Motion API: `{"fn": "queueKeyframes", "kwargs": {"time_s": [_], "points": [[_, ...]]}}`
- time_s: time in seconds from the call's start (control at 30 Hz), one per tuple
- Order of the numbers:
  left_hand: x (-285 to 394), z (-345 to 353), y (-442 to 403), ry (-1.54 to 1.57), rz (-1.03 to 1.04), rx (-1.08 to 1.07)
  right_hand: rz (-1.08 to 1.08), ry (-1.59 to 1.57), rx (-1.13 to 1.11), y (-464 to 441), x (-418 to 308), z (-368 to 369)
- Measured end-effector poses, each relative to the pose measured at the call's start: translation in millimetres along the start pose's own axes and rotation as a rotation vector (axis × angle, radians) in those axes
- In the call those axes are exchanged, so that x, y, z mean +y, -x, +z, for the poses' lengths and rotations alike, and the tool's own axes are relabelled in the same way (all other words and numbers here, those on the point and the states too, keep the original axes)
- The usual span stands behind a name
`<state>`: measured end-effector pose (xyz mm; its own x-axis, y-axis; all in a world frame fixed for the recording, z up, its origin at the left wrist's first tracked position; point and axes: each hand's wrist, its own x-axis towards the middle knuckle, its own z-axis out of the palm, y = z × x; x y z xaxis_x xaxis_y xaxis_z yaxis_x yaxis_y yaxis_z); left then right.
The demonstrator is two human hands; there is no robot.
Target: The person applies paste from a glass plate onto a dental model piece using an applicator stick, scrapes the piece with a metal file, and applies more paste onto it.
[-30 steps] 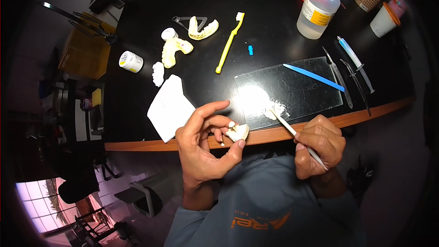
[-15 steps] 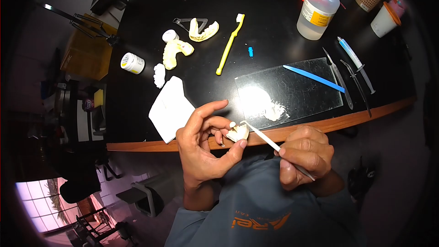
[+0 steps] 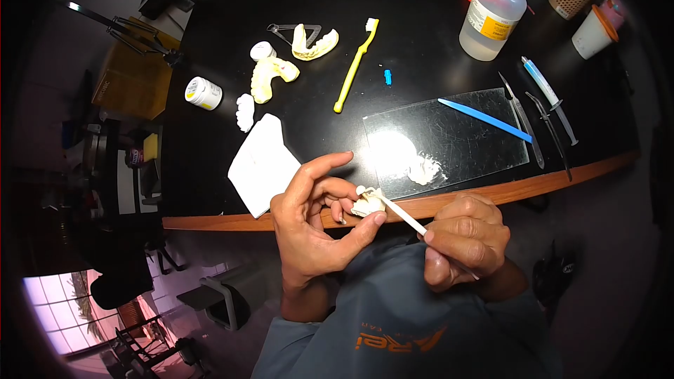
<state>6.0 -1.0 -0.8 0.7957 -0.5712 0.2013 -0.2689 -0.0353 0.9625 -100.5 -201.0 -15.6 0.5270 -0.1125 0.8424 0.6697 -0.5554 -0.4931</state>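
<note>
My left hand (image 3: 314, 228) pinches a small cream dental piece (image 3: 366, 205), apparently part of a tooth model, between thumb and fingers near the table edge. In my right hand (image 3: 469, 240) is a thin white dental instrument (image 3: 405, 218), held like a pen. Its tip rests at the upper side of the piece; the exact contact is too small to tell. Just beyond the hands lies a glass slab (image 3: 463, 140) with a smear of white paste (image 3: 425, 169). A blue plastic spatula (image 3: 484, 120) lies across the slab's far right part.
Dental models (image 3: 271, 77) in yellowish plaster, a white jar (image 3: 203, 93) and folded white paper (image 3: 261, 165) lie left. A yellow toothbrush (image 3: 357, 67) is in the middle. Tweezers (image 3: 547, 130), a syringe (image 3: 550, 98) and a large bottle (image 3: 491, 17) stand or lie right.
The instrument's tip has moved slightly down and left, from just above the dental piece's right side onto it. My left hand keeps its grip, and the piece has turned slightly.
</note>
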Motion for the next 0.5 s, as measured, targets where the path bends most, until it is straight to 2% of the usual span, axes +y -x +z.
{"fn": "queueKeyframes", "kwargs": {"time_s": [0.5], "points": [[2.6,0.5,0.6,-0.007,-0.024,0.002,-0.005,-0.011,-0.01,-2.7,0.0,0.8]]}}
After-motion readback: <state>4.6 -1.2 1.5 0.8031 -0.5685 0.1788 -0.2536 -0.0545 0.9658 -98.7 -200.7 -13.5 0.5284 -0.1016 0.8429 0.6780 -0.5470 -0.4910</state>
